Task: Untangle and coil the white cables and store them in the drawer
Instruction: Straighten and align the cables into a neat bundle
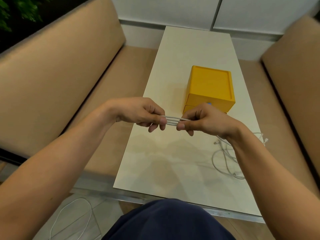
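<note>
Both hands hold a folded bundle of white cable [172,120] above the white table [173,161]. My left hand [138,112] pinches its left end between thumb and fingers. My right hand [202,118] pinches the right end, and a strand trails from under that wrist down to the table. More tangled white cables [225,158] lie loose on the table at the right, partly hidden by my right forearm. The yellow drawer box [210,87] stands just behind my right hand, its drawers shut; the lower front is partly hidden by the hand.
Tan sofa cushions [52,80] flank the table on the left and right. Another white cable loop [72,217] lies on the floor at lower left. A dark blue trouser knee [169,220] is at the bottom centre. A plant [15,11] is at the top left.
</note>
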`<state>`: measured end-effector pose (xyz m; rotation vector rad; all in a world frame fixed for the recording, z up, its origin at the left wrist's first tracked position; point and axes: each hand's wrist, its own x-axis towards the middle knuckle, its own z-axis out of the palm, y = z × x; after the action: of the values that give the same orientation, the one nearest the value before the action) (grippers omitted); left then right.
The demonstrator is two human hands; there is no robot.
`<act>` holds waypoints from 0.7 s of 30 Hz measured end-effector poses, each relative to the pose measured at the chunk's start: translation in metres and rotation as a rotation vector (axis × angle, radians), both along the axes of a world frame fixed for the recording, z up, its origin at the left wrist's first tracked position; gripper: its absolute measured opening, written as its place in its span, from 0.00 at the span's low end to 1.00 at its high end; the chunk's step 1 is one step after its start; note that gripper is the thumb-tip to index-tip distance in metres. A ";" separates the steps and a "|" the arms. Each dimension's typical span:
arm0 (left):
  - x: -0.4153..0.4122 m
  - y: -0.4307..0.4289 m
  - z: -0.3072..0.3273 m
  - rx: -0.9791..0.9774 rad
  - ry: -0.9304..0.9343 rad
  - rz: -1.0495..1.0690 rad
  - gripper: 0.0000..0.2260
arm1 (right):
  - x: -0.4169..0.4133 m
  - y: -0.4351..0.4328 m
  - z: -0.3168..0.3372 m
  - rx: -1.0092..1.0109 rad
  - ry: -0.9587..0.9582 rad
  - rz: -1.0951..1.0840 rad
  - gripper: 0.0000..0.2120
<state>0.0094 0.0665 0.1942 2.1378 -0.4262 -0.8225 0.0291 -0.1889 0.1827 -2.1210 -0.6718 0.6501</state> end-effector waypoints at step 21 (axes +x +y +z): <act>0.012 -0.006 -0.004 0.075 -0.210 0.063 0.10 | 0.005 -0.009 -0.004 0.036 -0.085 -0.255 0.19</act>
<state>0.0215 0.0602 0.1905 2.3061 -0.4390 -0.5887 0.0340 -0.1977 0.1791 -2.1629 -0.4440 0.4078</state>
